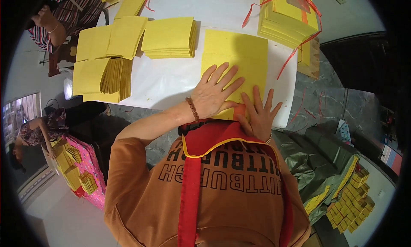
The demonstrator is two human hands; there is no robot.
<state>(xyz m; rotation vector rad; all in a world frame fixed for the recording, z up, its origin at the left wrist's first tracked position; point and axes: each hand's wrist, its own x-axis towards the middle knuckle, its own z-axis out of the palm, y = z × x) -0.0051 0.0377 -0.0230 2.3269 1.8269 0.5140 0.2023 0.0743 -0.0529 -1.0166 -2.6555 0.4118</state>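
Yellow paper [234, 54] extends lengthwise beneath and ahead of both wide-spread grips, left hand [212, 95] nearer its middle than right hand [260, 117].

The left hand [215, 89], with 1 beaded bracelet [192, 109] at its wrist, and the right hand [260, 115] lie fingers spread on a yellow sheet [235, 44] on the white table [160, 82], yellow stacks [168, 36] leftward, red ribbon [292, 60] trailing from a pile [280, 25] far right.

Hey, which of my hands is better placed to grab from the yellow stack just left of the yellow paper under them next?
Probably your left hand: it rests on the yellow paper, on the side nearer the yellow stack. Your right hand lies farther right.
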